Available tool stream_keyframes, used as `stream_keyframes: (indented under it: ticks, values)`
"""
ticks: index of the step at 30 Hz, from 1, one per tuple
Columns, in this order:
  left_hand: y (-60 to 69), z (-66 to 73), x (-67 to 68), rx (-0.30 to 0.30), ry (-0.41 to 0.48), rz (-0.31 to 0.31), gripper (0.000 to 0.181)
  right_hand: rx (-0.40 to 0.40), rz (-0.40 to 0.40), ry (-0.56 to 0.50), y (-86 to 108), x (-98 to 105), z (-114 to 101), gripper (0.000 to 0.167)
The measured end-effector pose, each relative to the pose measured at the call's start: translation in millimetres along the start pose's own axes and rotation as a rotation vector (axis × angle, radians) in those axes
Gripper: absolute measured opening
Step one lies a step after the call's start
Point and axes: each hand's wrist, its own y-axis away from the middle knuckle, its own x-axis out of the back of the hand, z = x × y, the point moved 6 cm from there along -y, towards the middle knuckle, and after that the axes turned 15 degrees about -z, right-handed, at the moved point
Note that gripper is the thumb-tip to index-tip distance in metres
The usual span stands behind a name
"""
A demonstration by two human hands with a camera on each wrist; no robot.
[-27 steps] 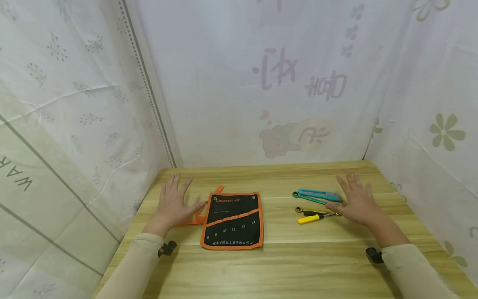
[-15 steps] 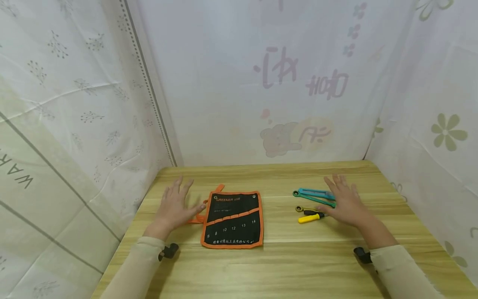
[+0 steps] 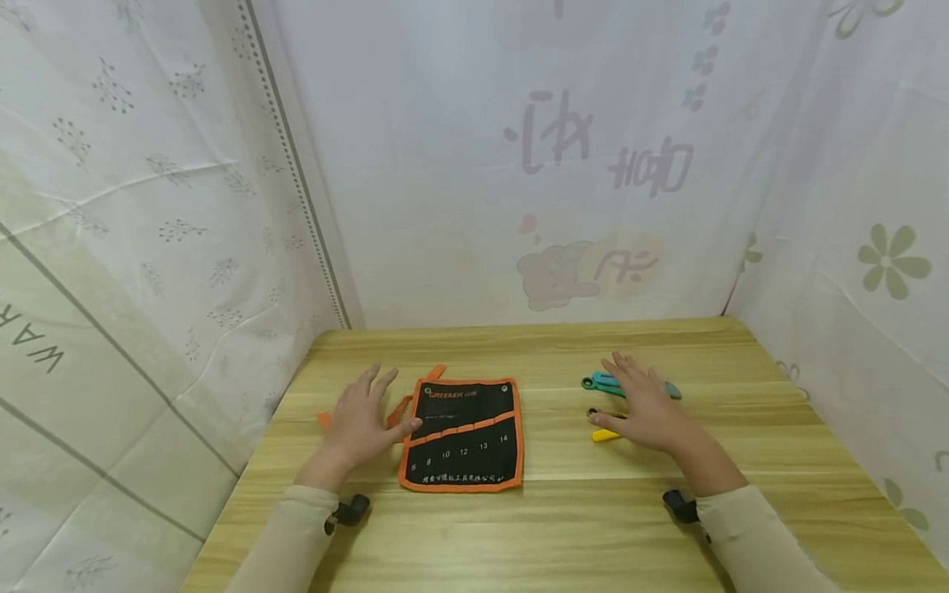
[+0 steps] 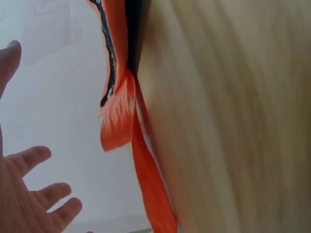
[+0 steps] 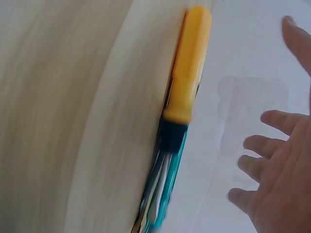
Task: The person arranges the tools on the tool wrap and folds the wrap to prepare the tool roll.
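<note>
A black tool pouch [image 3: 463, 436] with orange edging and numbered pockets lies flat on the table. Beside its left edge hovers my left hand [image 3: 362, 424], fingers spread, holding nothing; the left wrist view shows a gap between it and the pouch's orange strap [image 4: 148, 174]. My right hand [image 3: 648, 412] is spread above the tools at the right and grips none of them. Partly hidden under it are a blue utility knife [image 3: 606, 379], a green ratchet wrench [image 3: 591, 383] and a second wrench [image 3: 592, 413]. A yellow-handled screwdriver [image 5: 187, 63] lies nearest in the right wrist view.
The wooden table [image 3: 474, 543] reaches back to a pale printed curtain [image 3: 445, 206]. More curtain hangs along the left and right sides. Small black wrist cameras jut from both sleeves.
My right hand has moved left, from the tools' right end to above their middle. The left hand has shifted slightly right, toward the pouch. Pouch and tools stay put.
</note>
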Motion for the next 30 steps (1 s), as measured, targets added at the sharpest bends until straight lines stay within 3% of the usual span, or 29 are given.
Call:
stream_keyframes:
  ticks: [13,18,30]
  values:
    - [8.9,19.0,-15.3,-0.024,0.056,-0.041,0.102,0.074,-0.069,-0.034,-28.0,-30.8,-40.0,0.103]
    - [11.5,24.2,-18.8,-0.041,0.091,-0.073,0.102,0.067,-0.111,-0.044,-39.3,-40.8,-54.8,0.100]
    - [22.0,36.2,-32.2,-0.057,0.090,-0.202,0.108,0.085,-0.228,-0.058,-49.8,-60.3,-82.0,0.097]
